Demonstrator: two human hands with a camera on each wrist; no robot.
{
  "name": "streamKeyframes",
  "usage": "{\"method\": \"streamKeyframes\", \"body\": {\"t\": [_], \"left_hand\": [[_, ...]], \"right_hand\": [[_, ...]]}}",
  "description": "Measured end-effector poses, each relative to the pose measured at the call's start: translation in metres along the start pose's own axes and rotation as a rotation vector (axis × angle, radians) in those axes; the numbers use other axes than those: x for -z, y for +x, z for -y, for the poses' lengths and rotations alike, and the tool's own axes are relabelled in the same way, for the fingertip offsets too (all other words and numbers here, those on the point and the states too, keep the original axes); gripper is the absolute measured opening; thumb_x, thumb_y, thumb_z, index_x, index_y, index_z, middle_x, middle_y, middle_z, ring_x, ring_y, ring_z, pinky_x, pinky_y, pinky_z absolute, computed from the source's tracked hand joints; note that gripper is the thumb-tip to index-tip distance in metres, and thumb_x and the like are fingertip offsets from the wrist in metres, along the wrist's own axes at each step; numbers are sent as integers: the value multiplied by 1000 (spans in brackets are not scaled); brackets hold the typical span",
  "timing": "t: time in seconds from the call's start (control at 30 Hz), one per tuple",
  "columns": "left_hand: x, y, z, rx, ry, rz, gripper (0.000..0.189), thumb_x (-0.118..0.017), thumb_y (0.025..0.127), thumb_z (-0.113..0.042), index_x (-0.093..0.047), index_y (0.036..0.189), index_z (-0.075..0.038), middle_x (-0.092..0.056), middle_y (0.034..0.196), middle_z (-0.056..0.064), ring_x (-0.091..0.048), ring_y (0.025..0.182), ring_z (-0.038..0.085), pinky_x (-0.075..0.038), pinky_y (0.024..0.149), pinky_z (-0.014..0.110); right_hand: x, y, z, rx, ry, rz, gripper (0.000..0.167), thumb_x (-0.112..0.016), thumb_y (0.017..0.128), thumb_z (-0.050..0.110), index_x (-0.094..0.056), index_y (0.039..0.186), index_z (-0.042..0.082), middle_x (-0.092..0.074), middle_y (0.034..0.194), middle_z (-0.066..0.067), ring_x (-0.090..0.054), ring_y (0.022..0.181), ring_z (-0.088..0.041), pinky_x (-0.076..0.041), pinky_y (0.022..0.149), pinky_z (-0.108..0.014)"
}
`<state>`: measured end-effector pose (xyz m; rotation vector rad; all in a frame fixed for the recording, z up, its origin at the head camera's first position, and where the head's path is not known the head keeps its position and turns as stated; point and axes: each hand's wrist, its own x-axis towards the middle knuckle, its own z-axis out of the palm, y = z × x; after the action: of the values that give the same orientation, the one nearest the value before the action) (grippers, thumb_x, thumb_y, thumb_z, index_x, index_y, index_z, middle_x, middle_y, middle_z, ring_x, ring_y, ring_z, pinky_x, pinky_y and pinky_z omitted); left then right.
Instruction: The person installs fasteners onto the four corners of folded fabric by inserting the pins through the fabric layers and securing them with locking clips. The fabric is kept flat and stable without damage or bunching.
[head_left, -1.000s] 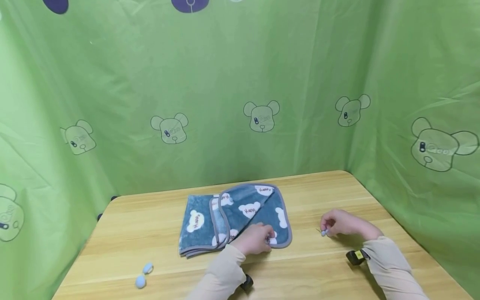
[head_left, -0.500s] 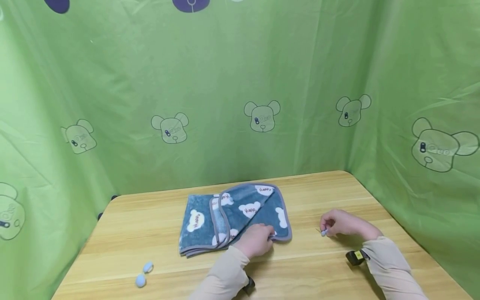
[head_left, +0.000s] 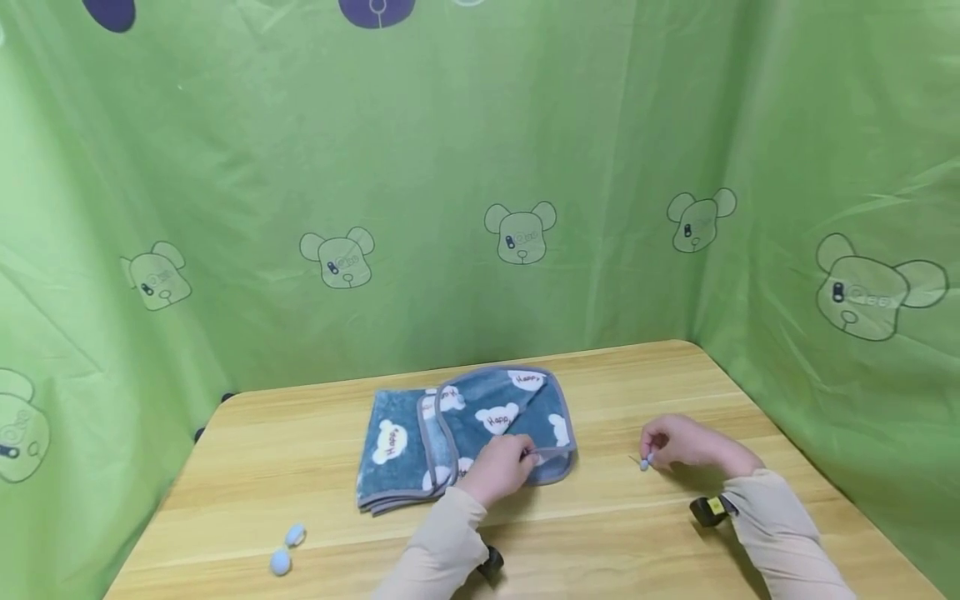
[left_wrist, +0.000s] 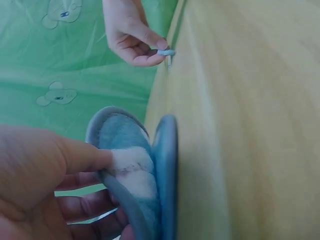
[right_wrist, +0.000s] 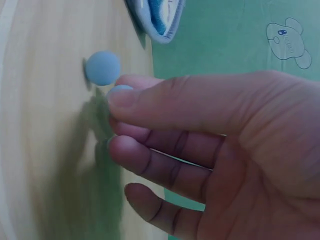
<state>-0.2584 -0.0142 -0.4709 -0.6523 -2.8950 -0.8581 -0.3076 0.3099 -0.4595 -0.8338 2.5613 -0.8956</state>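
Observation:
A folded teal plush blanket with white bear heads and grey trim lies mid-table. My left hand pinches its near right edge between thumb and fingers. The left wrist view shows that trimmed flap raised, another layer beside it. To the right of the blanket, my right hand pinches a small light-blue round-headed pin; a thin point sticks out below the fingers. In the right wrist view a light-blue round cap shows just past the fingertips, and the thumb covers most of the pinched piece.
Two light-blue round pieces, a ball-like one and a flatter one, lie close together at the table's front left. Green curtains with bear outlines stand behind and beside the wooden table. Each wrist wears a small black camera.
My left hand has moved slightly away from me and raised the blanket's near right edge, folding it back and showing the layer underneath. My right hand has stayed nearly still, pinching the pin.

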Motion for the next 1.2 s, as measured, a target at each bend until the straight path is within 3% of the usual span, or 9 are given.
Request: {"method": "streamKeyframes", "body": {"t": [0.27,0.5,0.77,0.93,1.2], "left_hand": [[21,2,6,37,-141,-79,22,-55,100,-25,-63,84,-12,-51,65,-5,-40,54,6,-34,50,19],[28,3,10,54,-197,-180,24,-54,100,-26,-70,91,-11,-61,68,-3,-43,54,4,-38,53,20],[33,3,18,76,-224,-292,21,-56,99,-23,-72,100,-10,-72,86,3,-56,67,6,-46,63,22],[34,4,24,89,-235,-345,19,-58,98,-20,-70,106,-8,-68,78,3,-53,63,6,-45,61,22],[38,5,27,110,-305,-359,20,-57,98,-18,-68,111,-8,-58,69,-1,-45,58,6,-40,56,21]], "right_hand": [[9,2,16,70,-43,-97,4,-67,82,0,-65,84,3,-64,79,-2,-52,72,-2,-47,65,-21],[10,12,36,169,-71,-159,4,-68,86,5,-66,89,5,-67,84,1,-56,80,2,-49,72,-22],[6,34,66,231,-57,-153,4,-70,88,11,-68,90,9,-68,87,5,-58,83,1,-51,75,-23],[-1,50,81,268,-41,-142,4,-70,87,11,-69,90,12,-69,87,2,-58,82,0,-52,75,-24],[-16,73,100,283,5,-126,9,-70,86,6,-69,93,12,-71,91,-8,-60,83,-3,-53,76,-27]]}}
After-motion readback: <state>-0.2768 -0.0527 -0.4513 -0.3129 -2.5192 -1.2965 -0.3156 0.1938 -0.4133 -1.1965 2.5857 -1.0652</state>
